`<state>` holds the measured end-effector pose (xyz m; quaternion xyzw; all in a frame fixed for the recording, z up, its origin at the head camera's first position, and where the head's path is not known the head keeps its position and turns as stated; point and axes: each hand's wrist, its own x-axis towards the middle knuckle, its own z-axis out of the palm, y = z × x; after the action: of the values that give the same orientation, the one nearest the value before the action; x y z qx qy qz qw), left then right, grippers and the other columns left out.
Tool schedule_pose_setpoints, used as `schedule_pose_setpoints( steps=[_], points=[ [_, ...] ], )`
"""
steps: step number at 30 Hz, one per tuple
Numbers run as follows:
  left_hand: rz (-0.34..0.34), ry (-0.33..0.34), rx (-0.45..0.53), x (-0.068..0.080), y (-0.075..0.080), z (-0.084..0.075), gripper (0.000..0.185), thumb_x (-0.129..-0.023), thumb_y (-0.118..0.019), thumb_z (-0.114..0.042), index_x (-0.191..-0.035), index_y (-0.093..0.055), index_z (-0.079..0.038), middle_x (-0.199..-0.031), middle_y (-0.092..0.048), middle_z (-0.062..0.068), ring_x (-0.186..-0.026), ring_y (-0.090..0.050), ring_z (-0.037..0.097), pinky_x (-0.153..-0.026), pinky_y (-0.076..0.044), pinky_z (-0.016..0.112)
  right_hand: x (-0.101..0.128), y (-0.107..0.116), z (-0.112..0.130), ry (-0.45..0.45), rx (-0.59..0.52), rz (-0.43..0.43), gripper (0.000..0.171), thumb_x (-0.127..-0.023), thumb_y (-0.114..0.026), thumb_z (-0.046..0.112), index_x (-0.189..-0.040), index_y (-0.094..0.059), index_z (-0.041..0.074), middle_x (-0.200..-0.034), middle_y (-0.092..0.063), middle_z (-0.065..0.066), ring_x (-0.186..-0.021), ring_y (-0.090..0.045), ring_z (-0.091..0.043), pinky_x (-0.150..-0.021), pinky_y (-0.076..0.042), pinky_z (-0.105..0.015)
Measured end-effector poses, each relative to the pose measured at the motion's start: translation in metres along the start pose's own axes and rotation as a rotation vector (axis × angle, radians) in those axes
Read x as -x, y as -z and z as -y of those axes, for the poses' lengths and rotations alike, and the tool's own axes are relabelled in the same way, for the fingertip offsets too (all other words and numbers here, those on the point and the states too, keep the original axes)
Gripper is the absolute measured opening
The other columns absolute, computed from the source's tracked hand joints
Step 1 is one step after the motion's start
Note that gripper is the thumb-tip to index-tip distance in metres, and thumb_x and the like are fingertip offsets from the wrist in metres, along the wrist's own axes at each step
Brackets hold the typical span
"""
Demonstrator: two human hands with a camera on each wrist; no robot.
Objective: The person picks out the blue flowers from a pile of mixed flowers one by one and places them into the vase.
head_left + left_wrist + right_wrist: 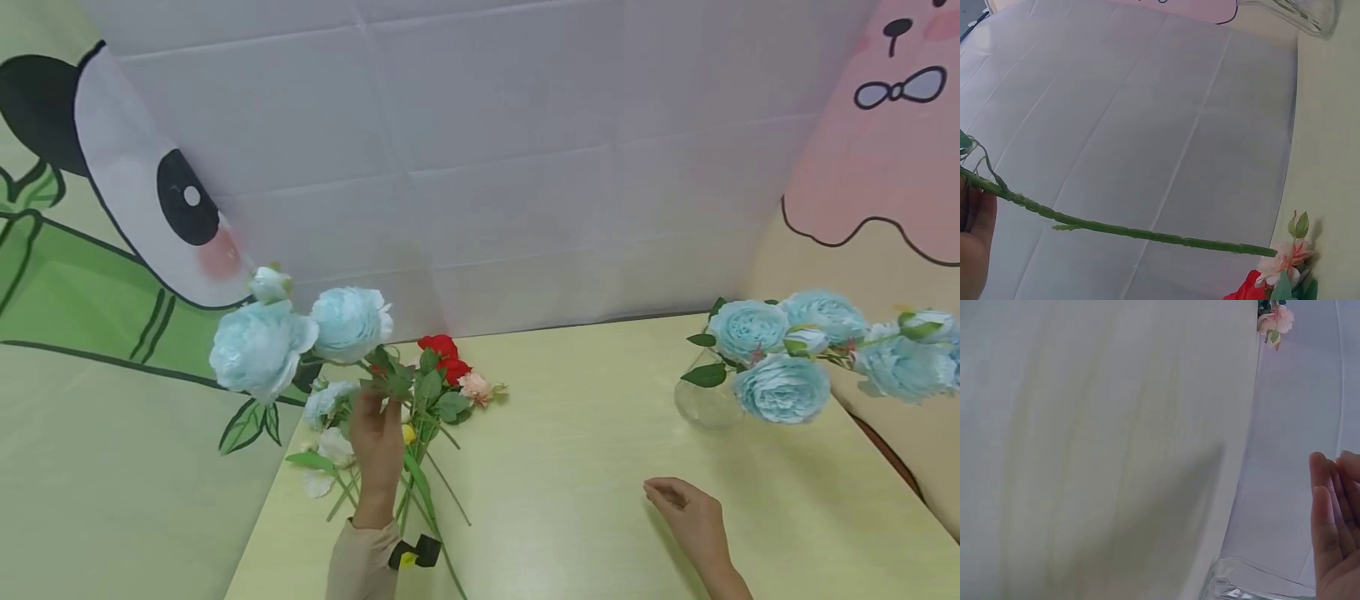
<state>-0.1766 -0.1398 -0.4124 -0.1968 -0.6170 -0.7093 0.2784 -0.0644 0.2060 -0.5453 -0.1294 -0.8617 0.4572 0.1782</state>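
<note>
Head view: nearest, the empty right hand (692, 523), fingers relaxed; by the tabletop's (555, 467) left edge the left hand (377, 437) pinches a pale-blue fabric flower spray (348, 325), blooms leftward, long axis crosswise; beyond the right hand, a clear glass-like vase (699, 407).

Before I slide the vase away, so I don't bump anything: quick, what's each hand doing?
Left hand: closed, holding a pale-blue artificial flower spray by its stem.
Right hand: open, holding nothing.
</note>
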Motion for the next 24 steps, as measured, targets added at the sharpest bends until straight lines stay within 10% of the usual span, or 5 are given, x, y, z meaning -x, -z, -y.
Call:
schedule_pose_setpoints(
  steps=[11, 24],
  points=[
    [0.073, -0.011, 0.057, 0.009, -0.012, 0.011, 0.024, -0.091, -0.046, 0.009, -0.092, -0.056, -0.013, -0.094, -0.057, -0.013, -0.095, -0.057, 0.001, -0.079, -0.048, 0.014, 0.001, -0.002, -0.002, -0.024, 0.013, 0.016, 0.006, -0.079, -0.07, 0.008, -0.085, -0.072, 0.009, -0.076, -0.072, -0.003, -0.062, -0.059, 0.007, -0.057, -0.05, -0.013],
    [0.159, 0.31, -0.102, 0.026, -0.033, 0.008, 0.001, -0.092, -0.047, 0.003, -0.092, -0.049, 0.003, -0.086, -0.05, -0.009, -0.081, -0.05, 0.001, -0.073, -0.043, 0.017, -0.001, -0.005, -0.001, 0.037, 0.004, 0.004, 0.006, -0.078, -0.072, 0.007, -0.083, -0.072, 0.008, -0.076, -0.071, -0.005, -0.063, -0.058, 0.008, -0.057, -0.05, -0.013]
  ],
)
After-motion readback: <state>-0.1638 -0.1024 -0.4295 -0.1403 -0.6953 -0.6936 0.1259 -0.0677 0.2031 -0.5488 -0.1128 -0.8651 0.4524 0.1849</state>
